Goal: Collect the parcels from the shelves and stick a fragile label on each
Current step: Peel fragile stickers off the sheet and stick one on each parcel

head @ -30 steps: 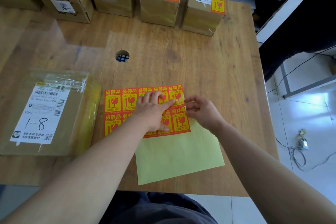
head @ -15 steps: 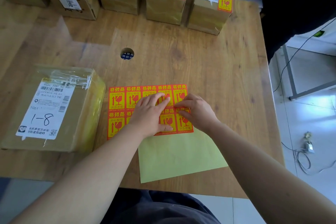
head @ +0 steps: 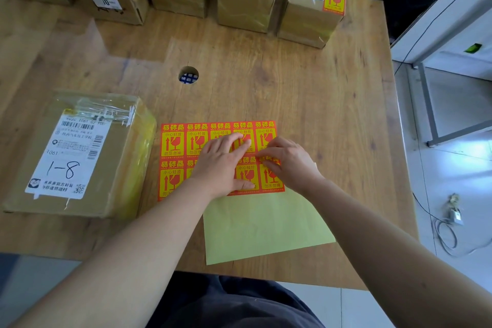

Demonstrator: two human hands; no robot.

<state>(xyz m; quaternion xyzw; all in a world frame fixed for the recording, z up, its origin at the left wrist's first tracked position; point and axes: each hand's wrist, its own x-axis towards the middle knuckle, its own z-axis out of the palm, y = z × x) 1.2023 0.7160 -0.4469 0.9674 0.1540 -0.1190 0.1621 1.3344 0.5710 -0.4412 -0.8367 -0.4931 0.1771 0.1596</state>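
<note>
A single head-worn wide-angle camera looks forward and steeply down on the tabletop (head: 292, 82) from close above its near edge; parcels (head: 246, 2) along its far edge are cropped at the top.

Wooden table (head: 306, 82): taped parcel (head: 80, 154), label sheet (head: 173, 157), yellow paper (head: 266, 226), boxes (head: 246, 0) along far edge

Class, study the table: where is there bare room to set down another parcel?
Widest: the bare table between the far row of parcels and the label sheet, around the cable hole. Also a strip right of the sheet. Crowded: near side, with left hand, right hand, backing paper, parcel 1-8.
</note>
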